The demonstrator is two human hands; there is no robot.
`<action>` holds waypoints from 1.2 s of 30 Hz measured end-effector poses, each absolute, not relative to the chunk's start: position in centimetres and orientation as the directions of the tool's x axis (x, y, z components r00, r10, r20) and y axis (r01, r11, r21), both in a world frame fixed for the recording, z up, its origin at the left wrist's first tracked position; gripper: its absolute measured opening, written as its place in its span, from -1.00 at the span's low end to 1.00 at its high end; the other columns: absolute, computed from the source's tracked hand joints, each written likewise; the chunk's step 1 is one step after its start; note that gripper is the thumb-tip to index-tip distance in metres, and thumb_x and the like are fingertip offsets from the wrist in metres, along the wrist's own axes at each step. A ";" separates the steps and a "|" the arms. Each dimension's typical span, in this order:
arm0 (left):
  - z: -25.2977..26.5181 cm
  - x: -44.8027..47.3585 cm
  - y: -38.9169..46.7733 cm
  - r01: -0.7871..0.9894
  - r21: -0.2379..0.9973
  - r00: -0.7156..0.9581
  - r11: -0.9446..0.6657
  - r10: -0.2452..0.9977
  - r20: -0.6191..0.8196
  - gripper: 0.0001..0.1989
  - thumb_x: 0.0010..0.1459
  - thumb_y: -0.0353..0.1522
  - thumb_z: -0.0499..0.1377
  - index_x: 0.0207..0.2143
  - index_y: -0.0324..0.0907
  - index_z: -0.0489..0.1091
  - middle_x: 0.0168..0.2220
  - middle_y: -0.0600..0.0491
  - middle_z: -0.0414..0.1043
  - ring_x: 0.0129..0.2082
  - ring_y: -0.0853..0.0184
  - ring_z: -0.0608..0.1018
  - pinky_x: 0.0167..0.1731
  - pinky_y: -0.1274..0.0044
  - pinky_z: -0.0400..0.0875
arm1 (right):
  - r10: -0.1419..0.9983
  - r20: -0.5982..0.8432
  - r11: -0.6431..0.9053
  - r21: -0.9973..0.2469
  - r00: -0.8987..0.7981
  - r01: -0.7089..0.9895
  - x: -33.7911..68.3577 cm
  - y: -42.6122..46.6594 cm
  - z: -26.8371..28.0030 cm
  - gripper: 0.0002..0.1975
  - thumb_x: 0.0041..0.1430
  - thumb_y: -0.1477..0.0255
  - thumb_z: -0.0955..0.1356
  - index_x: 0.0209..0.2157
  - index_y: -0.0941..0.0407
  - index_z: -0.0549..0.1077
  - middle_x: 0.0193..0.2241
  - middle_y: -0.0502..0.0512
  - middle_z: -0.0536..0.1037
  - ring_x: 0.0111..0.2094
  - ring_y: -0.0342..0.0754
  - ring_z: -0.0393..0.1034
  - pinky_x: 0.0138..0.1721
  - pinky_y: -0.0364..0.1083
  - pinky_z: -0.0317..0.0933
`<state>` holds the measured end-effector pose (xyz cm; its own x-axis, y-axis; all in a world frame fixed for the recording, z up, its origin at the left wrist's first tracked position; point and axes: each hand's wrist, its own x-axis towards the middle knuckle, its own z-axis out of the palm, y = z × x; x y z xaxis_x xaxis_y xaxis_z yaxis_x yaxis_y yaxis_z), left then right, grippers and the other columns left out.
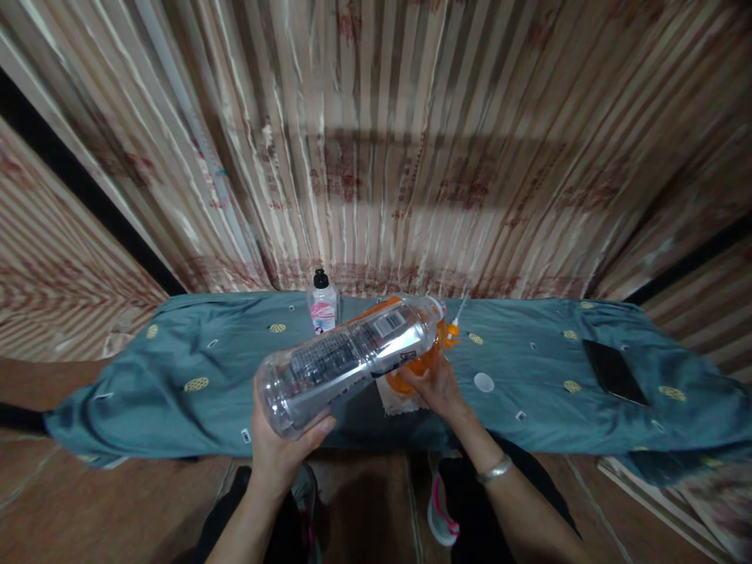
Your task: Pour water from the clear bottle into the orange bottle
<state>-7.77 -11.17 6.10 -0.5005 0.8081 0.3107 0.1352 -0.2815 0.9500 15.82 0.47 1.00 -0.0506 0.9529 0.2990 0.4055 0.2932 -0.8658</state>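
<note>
My left hand (282, 454) is wrapped round the base of a large clear plastic bottle (329, 368) with a printed label and a barcode. The bottle lies almost level, its neck slightly raised and pointing right. My right hand (432, 384) grips an orange bottle (405, 382), mostly hidden behind the clear one. The two bottle necks overlap in view; I cannot tell whether they touch. Under the orange bottle lies a pale cloth or tissue (399, 405). Just right of it, an orange pump top (452, 332) with a thin pale tube rests on the cover.
A small clear bottle (323, 307) with a black cap and pink label stands at the back. A dark phone-like slab (615, 371) and a white round spot (484, 382) lie to the right. The patterned teal cloth (217, 352) covers the table; striped curtains (376, 157) hang behind.
</note>
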 end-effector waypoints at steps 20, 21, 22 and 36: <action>7.9 -6.2 -11.2 0.033 0.942 -0.544 -0.335 0.785 0.298 -0.23 -0.32 -0.22 0.49 -0.01 -0.18 0.33 -0.08 -0.07 0.42 -0.09 0.16 0.52 -0.07 0.40 0.44 | 0.941 0.329 0.332 -0.857 -0.078 0.394 15.7 0.5 1.1 -0.12 0.00 0.23 0.47 0.28 0.13 0.08 0.04 0.30 0.52 0.02 0.24 0.49 0.08 0.26 0.33; 7.8 -6.3 -11.2 0.037 0.942 -0.546 -0.333 0.783 0.298 -0.21 -0.33 -0.21 0.49 0.00 -0.18 0.32 -0.08 -0.07 0.42 -0.08 0.14 0.52 -0.05 0.38 0.44 | 0.938 0.337 0.342 -0.855 -0.084 0.390 15.7 0.5 1.2 -0.12 0.00 0.24 0.47 0.29 0.13 0.07 0.05 0.29 0.52 0.04 0.23 0.48 0.09 0.26 0.32; 7.8 -6.3 -11.1 0.046 0.943 -0.548 -0.331 0.781 0.300 -0.20 -0.34 -0.20 0.49 0.01 -0.18 0.32 -0.08 -0.08 0.42 -0.06 0.12 0.51 -0.04 0.35 0.43 | 0.935 0.342 0.349 -0.853 -0.091 0.387 15.7 0.4 1.3 -0.12 0.01 0.25 0.47 0.29 0.12 0.06 0.05 0.28 0.52 0.04 0.22 0.48 0.10 0.25 0.32; 6.7 -6.5 -10.9 -0.019 0.950 -0.570 -0.313 0.784 0.247 -0.23 -0.37 -0.21 0.50 -0.07 -0.17 0.32 -0.15 -0.03 0.44 -0.21 0.18 0.54 -0.23 0.39 0.51 | 0.935 0.345 0.346 -0.844 -0.079 0.409 15.6 0.5 1.2 -0.11 0.00 0.22 0.47 0.29 0.16 0.05 0.04 0.33 0.52 -0.01 0.23 0.50 0.04 0.25 0.36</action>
<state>-6.49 -10.93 6.70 -0.5697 0.7839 0.2468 -0.0191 -0.3129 0.9496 15.63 0.48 1.21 -0.0789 0.9352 0.3453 0.4087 0.3463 -0.8444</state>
